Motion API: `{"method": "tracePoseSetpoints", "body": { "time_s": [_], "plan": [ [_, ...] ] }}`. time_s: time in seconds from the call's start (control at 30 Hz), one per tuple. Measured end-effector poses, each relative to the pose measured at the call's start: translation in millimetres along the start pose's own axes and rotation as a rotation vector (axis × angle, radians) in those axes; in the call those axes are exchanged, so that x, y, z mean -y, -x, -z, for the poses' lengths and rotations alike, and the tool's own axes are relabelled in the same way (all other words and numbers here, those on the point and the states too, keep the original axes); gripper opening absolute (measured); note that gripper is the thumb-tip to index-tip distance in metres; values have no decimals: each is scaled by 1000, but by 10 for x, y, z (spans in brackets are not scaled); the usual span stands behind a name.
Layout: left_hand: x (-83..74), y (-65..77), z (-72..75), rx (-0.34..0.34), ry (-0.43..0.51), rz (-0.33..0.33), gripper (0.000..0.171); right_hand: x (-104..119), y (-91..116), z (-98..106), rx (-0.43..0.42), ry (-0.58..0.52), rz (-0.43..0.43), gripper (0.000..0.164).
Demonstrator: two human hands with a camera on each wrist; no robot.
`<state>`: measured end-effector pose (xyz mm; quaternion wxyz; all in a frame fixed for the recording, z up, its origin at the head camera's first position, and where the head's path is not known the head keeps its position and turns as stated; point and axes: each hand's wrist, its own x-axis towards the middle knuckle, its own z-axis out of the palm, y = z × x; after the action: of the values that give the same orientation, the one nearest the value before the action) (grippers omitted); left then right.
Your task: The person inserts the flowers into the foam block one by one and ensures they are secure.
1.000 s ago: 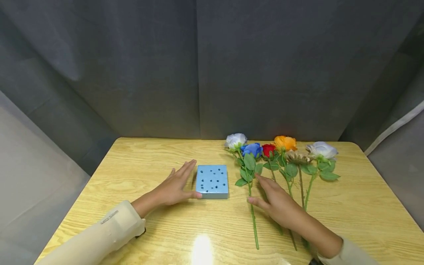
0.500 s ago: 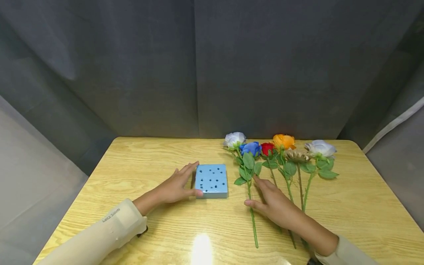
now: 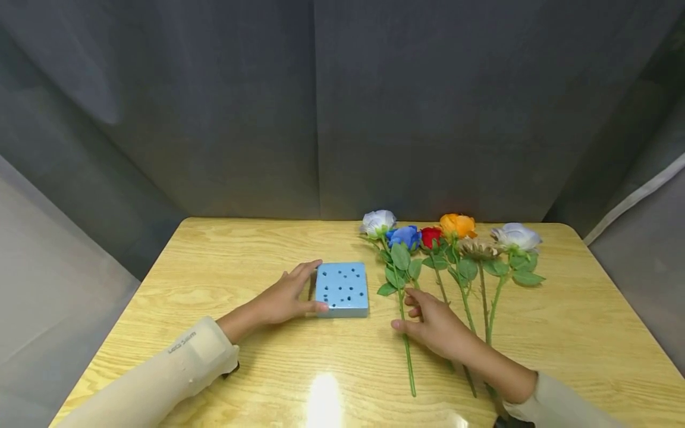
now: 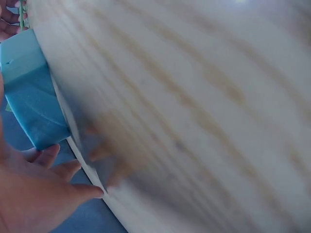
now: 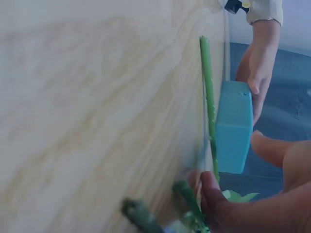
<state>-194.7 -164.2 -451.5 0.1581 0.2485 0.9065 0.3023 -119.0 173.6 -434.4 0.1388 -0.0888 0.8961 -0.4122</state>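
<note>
A light-blue foam block (image 3: 341, 288) with several dark holes in its top sits on the table. My left hand (image 3: 282, 301) holds its left side, thumb at the front corner and a fingertip at the back corner. In the left wrist view the other fingers of that hand (image 4: 41, 187) spread beside the block (image 4: 36, 104). My right hand (image 3: 437, 326) reaches around the green stem of the nearest white rose (image 3: 378, 223), thumb and forefinger apart. From the right wrist, a fingertip of this hand (image 5: 252, 206) is close against the stem (image 5: 208, 82); the thumb stands away from it.
Beside that rose lie a blue rose (image 3: 405, 237), a red rose (image 3: 431, 237), an orange flower (image 3: 457, 226), a brownish flower (image 3: 478, 248) and another white rose (image 3: 517, 237). Their stems run under my right forearm. A dark curtain (image 3: 241, 119) hangs behind the wooden table (image 3: 257, 380).
My right hand has moved slightly left and its fingers have bent toward the stem. My left forefinger has come to the block's back corner. Flowers and block stay in place.
</note>
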Motion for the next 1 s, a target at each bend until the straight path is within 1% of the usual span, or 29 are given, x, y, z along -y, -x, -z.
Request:
{"method": "tracePoseSetpoints", "body": {
  "time_s": [0.17, 0.43, 0.53, 0.63, 0.83, 1.0],
  "plan": [
    [6, -12, -5, 9, 28, 16, 111, -16, -31, -39, -14, -70, -46, 77],
    [24, -18, -24, 16, 37, 30, 110, -10, -72, -51, -28, -102, -82, 74],
    [21, -18, -22, 17, 37, 32, 111, -1, -98, -55, -35, -94, -113, 72],
    [17, -17, -9, 17, 43, 29, 111, 12, -124, -66, -44, -61, -126, 68],
    [18, -12, 21, 23, 36, 29, 112, 43, -167, -82, -58, 1, -115, 55],
    [6, -12, 38, 35, 18, 30, 111, 50, -185, -73, -48, 6, -112, 49]
  ]
}}
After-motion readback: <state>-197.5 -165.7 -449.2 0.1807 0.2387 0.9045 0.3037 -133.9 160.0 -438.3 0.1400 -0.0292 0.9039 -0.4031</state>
